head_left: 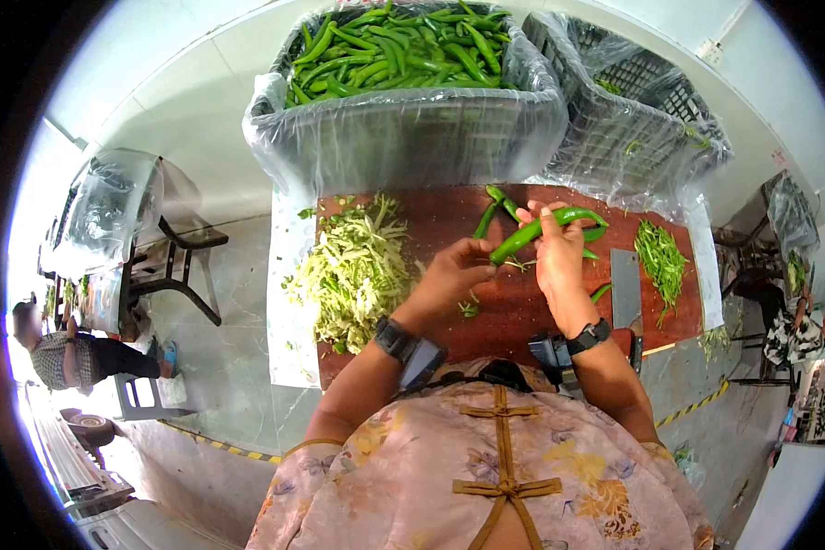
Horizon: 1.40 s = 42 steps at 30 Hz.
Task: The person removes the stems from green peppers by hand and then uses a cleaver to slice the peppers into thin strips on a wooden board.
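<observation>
A long green chili pepper (543, 235) lies slantwise across the fingers of my right hand (562, 261), which is closed around its middle. My left hand (460, 271) has thumb and fingers bent around the pepper's lower left end. Behind the hands, more green chili peppers (488, 220) rest on the reddish-brown board (431, 206). A heap of pale green-white pieces, like pepper cores (357, 275), sits left of my left hand. To the right of my right hand are a cleaver (626, 280) and a small pile of green stems (660, 261).
A plastic-lined crate (403, 137) full of green chili peppers stands behind the board. Beside it is another lined crate (628, 137) with a few green bits. One person (92, 353) is at the far left, another (793, 335) at the far right.
</observation>
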Each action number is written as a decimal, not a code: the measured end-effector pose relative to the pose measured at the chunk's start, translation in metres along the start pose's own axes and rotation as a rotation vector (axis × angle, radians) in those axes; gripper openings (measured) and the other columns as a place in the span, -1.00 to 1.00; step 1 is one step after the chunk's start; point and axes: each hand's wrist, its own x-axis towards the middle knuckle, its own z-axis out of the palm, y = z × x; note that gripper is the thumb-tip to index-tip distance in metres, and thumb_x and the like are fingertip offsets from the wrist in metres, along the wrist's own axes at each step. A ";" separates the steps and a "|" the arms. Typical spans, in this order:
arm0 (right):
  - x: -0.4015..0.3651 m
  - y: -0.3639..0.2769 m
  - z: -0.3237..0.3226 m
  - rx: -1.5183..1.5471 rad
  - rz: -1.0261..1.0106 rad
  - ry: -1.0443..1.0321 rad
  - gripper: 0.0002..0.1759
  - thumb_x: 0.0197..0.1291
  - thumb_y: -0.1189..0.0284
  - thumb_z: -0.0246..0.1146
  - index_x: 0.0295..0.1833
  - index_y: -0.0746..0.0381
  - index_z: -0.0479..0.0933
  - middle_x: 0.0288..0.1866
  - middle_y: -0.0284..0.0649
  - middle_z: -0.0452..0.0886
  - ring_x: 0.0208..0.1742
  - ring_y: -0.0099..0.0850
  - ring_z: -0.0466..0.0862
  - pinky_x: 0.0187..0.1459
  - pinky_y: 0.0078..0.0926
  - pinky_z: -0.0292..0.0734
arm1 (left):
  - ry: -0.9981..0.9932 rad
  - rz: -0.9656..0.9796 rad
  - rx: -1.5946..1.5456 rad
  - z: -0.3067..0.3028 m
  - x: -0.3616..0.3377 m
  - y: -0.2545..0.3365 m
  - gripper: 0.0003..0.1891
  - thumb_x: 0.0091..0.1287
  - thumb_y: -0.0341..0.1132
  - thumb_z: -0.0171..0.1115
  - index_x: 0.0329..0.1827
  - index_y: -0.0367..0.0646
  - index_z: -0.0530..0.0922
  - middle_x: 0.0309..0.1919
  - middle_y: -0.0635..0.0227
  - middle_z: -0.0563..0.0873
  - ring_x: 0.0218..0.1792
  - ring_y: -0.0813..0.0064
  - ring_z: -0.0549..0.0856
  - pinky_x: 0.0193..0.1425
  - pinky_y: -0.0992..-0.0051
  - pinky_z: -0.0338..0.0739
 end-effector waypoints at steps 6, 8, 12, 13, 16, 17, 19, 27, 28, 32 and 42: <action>-0.006 0.010 -0.007 -0.226 0.080 -0.239 -0.87 0.34 0.47 0.13 -0.04 0.16 0.39 -0.13 -0.17 0.63 -0.11 -0.42 0.65 -0.18 -0.43 0.62 | 0.116 -0.172 -0.391 0.002 0.002 0.006 -0.79 0.39 -0.35 0.15 -0.01 -0.25 0.54 -0.20 0.35 0.67 -0.27 0.61 0.63 -0.21 0.61 0.57; -0.007 0.015 -0.009 -0.247 0.140 -0.255 -0.88 0.33 0.45 0.15 -0.07 0.19 0.40 -0.15 -0.15 0.64 -0.13 -0.40 0.66 -0.22 -0.45 0.65 | 0.128 -0.150 -0.351 0.000 0.005 0.001 -0.80 0.39 -0.34 0.14 -0.03 -0.25 0.52 -0.24 0.36 0.66 -0.29 0.60 0.63 -0.19 0.61 0.54; -0.004 0.016 -0.009 -0.195 0.123 -0.192 -0.88 0.33 0.45 0.15 -0.07 0.20 0.40 -0.15 -0.13 0.63 -0.15 -0.38 0.66 -0.21 -0.39 0.68 | 0.182 -0.101 -0.203 0.002 0.003 0.000 -0.81 0.38 -0.32 0.16 -0.07 -0.26 0.52 -0.29 0.39 0.65 -0.31 0.61 0.61 -0.18 0.62 0.50; -0.005 0.013 -0.009 -0.234 0.136 -0.196 -0.87 0.33 0.45 0.15 -0.06 0.20 0.39 -0.16 -0.12 0.63 -0.16 -0.36 0.66 -0.20 -0.37 0.68 | 0.181 -0.101 -0.203 0.002 0.003 0.001 -0.81 0.38 -0.32 0.16 -0.07 -0.26 0.52 -0.29 0.39 0.65 -0.31 0.61 0.61 -0.18 0.62 0.50; -0.002 0.027 -0.014 -0.242 0.091 -0.210 -0.86 0.33 0.44 0.14 -0.05 0.21 0.39 -0.16 -0.10 0.63 -0.18 -0.33 0.67 -0.20 -0.32 0.70 | 0.196 -0.007 -0.116 0.006 0.003 0.004 -0.81 0.37 -0.32 0.18 -0.12 -0.28 0.55 -0.34 0.41 0.65 -0.34 0.64 0.59 -0.22 0.63 0.48; 0.000 0.035 -0.018 -0.211 0.036 -0.222 -0.85 0.34 0.44 0.14 -0.05 0.21 0.38 -0.15 -0.09 0.63 -0.18 -0.32 0.67 -0.21 -0.31 0.70 | 0.219 0.006 -0.044 0.007 0.003 0.006 -0.82 0.37 -0.33 0.18 -0.15 -0.29 0.56 -0.36 0.41 0.64 -0.35 0.65 0.58 -0.24 0.64 0.47; -0.005 0.021 -0.012 -0.190 0.107 -0.228 -0.85 0.34 0.44 0.14 -0.05 0.21 0.38 -0.15 -0.08 0.62 -0.18 -0.30 0.68 -0.20 -0.30 0.70 | 0.242 0.018 0.029 0.008 0.004 0.007 -0.82 0.36 -0.33 0.19 -0.17 -0.30 0.57 -0.39 0.42 0.64 -0.37 0.66 0.57 -0.26 0.64 0.46; -0.013 0.003 -0.003 0.035 0.313 -0.188 -0.86 0.33 0.45 0.13 -0.05 0.24 0.38 -0.19 -0.08 0.62 -0.21 -0.26 0.68 -0.20 -0.27 0.70 | 0.238 0.049 -0.129 0.007 0.008 -0.007 -0.84 0.38 -0.36 0.15 -0.18 -0.31 0.56 -0.39 0.39 0.64 -0.42 0.65 0.56 -0.29 0.63 0.47; -0.012 0.004 -0.004 0.086 0.350 -0.184 -0.85 0.34 0.45 0.12 -0.05 0.25 0.39 -0.20 -0.08 0.62 -0.22 -0.25 0.67 -0.22 -0.27 0.69 | 0.238 0.049 -0.129 0.008 0.008 -0.007 -0.84 0.38 -0.36 0.15 -0.18 -0.31 0.56 -0.39 0.39 0.64 -0.42 0.65 0.56 -0.29 0.63 0.47; -0.002 0.021 -0.017 0.245 0.444 -0.147 -0.83 0.34 0.42 0.12 -0.06 0.28 0.42 -0.24 -0.08 0.63 -0.23 -0.22 0.67 -0.27 -0.26 0.67 | 0.156 0.081 -0.337 0.016 0.009 -0.005 -0.87 0.41 -0.37 0.11 -0.19 -0.27 0.54 -0.38 0.39 0.63 -0.41 0.62 0.58 -0.27 0.60 0.50; 0.022 0.006 -0.074 -0.236 0.357 0.083 -0.72 0.29 0.33 0.20 0.02 0.25 0.42 -0.31 -0.20 0.60 -0.34 -0.24 0.67 -0.34 -0.22 0.57 | 0.449 0.317 0.058 -0.046 0.018 -0.025 -0.87 0.39 -0.32 0.05 -0.15 -0.14 0.53 -0.40 0.48 0.57 -0.32 0.55 0.57 -0.11 0.49 0.49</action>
